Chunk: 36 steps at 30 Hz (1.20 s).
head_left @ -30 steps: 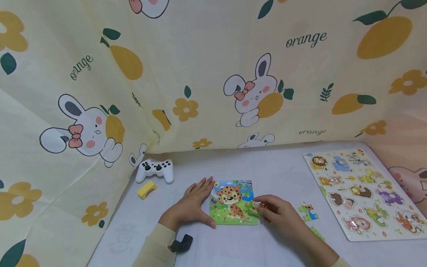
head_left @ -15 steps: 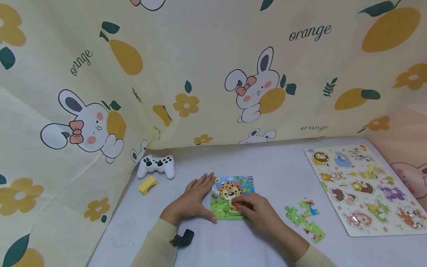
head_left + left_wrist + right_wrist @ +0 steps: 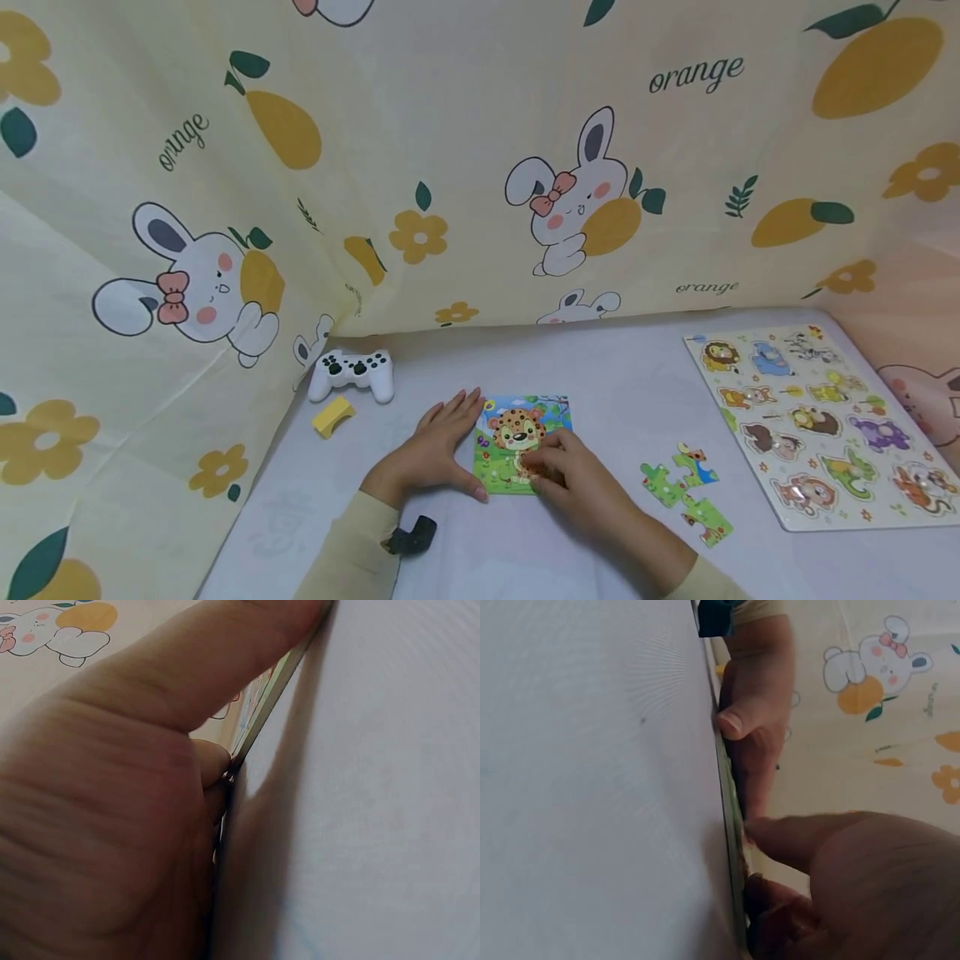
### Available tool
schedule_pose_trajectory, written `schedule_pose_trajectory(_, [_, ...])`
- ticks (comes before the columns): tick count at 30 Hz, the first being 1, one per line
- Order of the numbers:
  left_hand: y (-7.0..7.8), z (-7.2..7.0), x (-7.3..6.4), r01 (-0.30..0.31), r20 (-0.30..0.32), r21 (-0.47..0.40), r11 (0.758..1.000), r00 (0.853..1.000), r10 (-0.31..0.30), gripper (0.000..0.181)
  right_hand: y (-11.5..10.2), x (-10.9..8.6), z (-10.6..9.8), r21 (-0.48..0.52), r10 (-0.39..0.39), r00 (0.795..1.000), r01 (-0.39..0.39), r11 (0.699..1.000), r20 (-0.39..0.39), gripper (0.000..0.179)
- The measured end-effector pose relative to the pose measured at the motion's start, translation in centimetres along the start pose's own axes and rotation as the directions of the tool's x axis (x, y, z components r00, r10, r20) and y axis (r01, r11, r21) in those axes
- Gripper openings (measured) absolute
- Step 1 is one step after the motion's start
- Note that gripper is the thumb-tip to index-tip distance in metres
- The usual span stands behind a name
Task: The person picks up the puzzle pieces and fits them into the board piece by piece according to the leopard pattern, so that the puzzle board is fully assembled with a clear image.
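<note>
A square leopard puzzle board [image 3: 491, 477] lies on the white-covered table. My left hand [image 3: 427, 458] rests along its left side, fingers straight and spread, thumb at the lower left corner. In the left wrist view the thumb [image 3: 225, 660] reaches along the board's thin edge. Over the lower right of the picture, my right hand [image 3: 577, 475] pinches a small puzzle piece with curled fingers, low against the board; the fingers hide most of that piece. The right wrist view shows the right thumb [image 3: 795, 836] right at the board's surface.
Several loose puzzle pieces [image 3: 663, 484] lie right of the board. Farther right is a large animal peg board [image 3: 825, 510]. A white game controller [image 3: 351, 375] and a yellow block [image 3: 332, 416] are at the back left. A printed curtain [image 3: 480, 208] surrounds the table.
My right hand has moved left with the piece, from the board's right edge onto the leopard picture, then shifted slightly there. The loose pieces came into fuller view. The left hand stays in place.
</note>
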<state>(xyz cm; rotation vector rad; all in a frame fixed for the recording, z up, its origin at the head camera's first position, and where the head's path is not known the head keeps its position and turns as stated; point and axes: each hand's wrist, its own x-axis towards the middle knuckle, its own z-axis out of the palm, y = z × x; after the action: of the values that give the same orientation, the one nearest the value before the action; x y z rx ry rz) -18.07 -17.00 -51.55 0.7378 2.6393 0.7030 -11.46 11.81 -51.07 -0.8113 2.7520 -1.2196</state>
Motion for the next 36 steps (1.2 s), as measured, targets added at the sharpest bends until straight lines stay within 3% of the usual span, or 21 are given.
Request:
schedule_pose_trajectory(6, [0.0, 0.0, -0.1, -0.004, -0.003, -0.015, 1.0, 1.0, 0.004, 0.147, 0.0, -0.3, 0.1, -0.225, -0.099, 0.994, 0.107, 0.969, 0.047, 0.032])
schedule_pose_trajectory(16, [-0.1, 0.1, 0.0, -0.006, -0.009, -0.03, 1.0, 1.0, 0.006, 0.146, -1.0, -0.7, 0.1, -0.271, 0.038, 0.995, -0.01, 0.963, 0.097, 0.043])
schedule_pose_trajectory(29, [-0.3, 0.3, 0.0, -0.005, -0.004, -0.025, 1.0, 1.0, 0.005, 0.148, -0.8, -1.1, -0.2, -0.273, 0.075, 0.984, -0.028, 0.962, 0.164, 0.056])
schedule_pose_trajectory(36, [-0.3, 0.1, 0.1, 0.01, 0.007, -0.022, 1.0, 1.0, -0.01, 0.15, 0.1, -1.8, -1.4, -0.091, 0.058, 0.987, -0.045, 0.995, 0.148, 0.063])
